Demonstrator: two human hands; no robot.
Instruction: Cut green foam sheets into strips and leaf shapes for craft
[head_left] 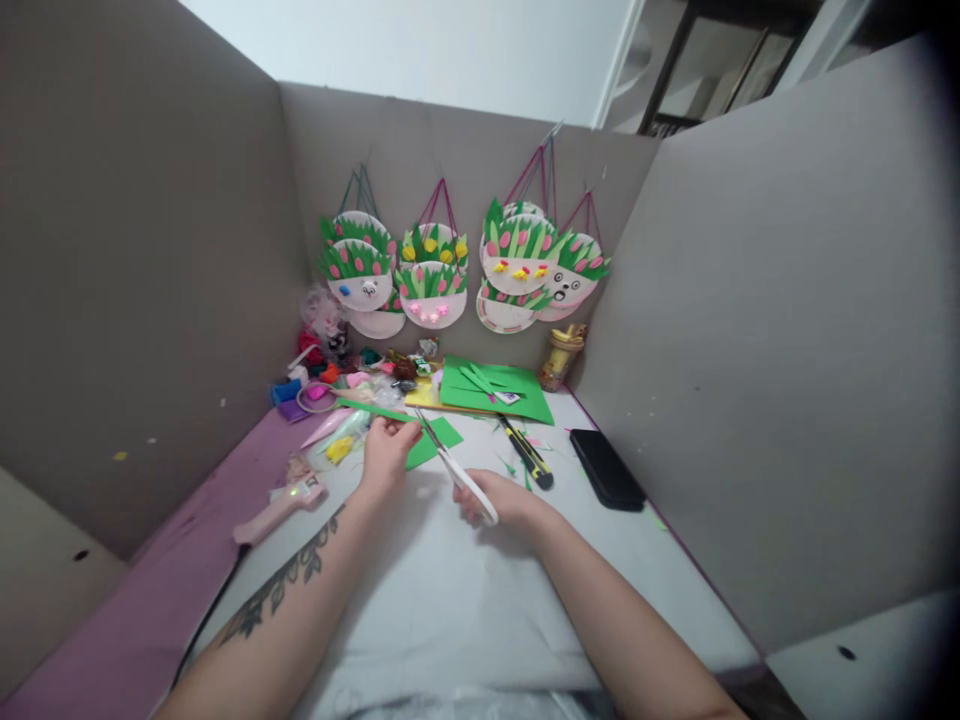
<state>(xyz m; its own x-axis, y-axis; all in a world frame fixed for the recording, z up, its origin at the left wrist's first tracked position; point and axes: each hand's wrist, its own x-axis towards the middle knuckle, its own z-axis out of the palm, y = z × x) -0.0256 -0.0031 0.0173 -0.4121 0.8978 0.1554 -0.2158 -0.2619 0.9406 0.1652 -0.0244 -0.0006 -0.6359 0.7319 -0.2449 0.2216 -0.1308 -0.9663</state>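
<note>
My left hand (388,455) pinches a narrow green paper strip (381,409) that sticks out to the left over the table. In my right hand (491,497) is a pair of scissors (466,480) with white handles. Their blades point away from me and lie close beside the left fingertips, by the strip's right end. Whether the blades touch the paper I cannot tell. Beneath the blades lies a green paper piece (439,440). Larger green sheets (517,395) with cut slivers on top rest farther back.
A yellow-black utility knife (529,455) and a black phone (606,468) lie to the right. On the left are a pink glue gun (281,508) and assorted craft supplies (356,395). A drink cup (561,358) stands at the back. Decorated paper plates (435,295) hang on the grey partition (465,130).
</note>
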